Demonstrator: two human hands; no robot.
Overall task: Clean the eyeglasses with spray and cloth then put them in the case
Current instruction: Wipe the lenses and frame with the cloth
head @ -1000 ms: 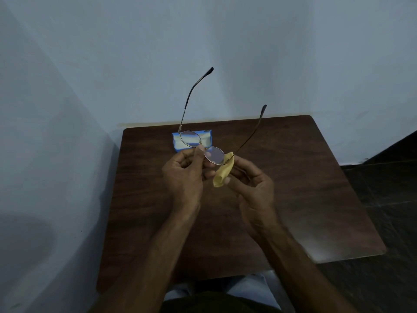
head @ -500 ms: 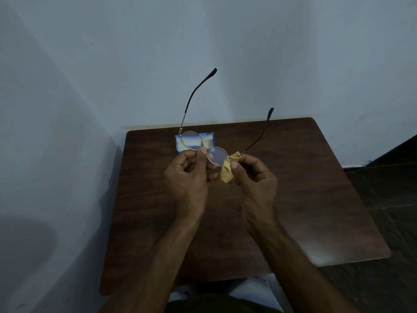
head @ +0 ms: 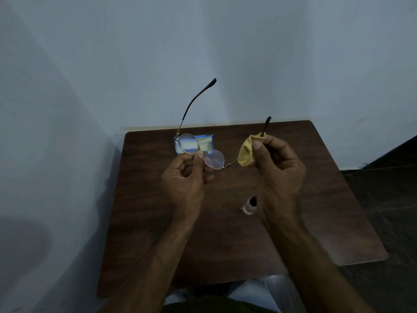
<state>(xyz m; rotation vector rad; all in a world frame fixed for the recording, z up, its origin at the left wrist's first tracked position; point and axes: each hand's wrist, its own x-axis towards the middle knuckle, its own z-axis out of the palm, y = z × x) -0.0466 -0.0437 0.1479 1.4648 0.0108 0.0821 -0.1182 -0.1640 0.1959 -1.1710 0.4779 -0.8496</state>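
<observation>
Dark wooden table point(head: 144, 222) carries a blue case point(head: 206, 141) at its far edge and a spray bottle point(head: 249, 205) half hidden by the right hand point(head: 278, 175), whose fingers clamp a yellow cloth point(head: 246, 152) round one temple. The left hand point(head: 185, 181) pinches the bridge of the eyeglasses point(head: 213, 159) above the table, temples pointing away.

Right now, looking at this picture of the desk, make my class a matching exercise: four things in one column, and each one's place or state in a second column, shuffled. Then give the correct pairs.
Column one:
1. eyeglasses
2. yellow cloth
3. blue case
4. small bottle

Column two:
A. lying on the table near the far edge
B. standing on the table beside the right wrist
C. pinched at the bridge by the left hand, temples unfolded
D. wrapped around one temple in the right hand

Pairs: 1-C, 2-D, 3-A, 4-B
</observation>
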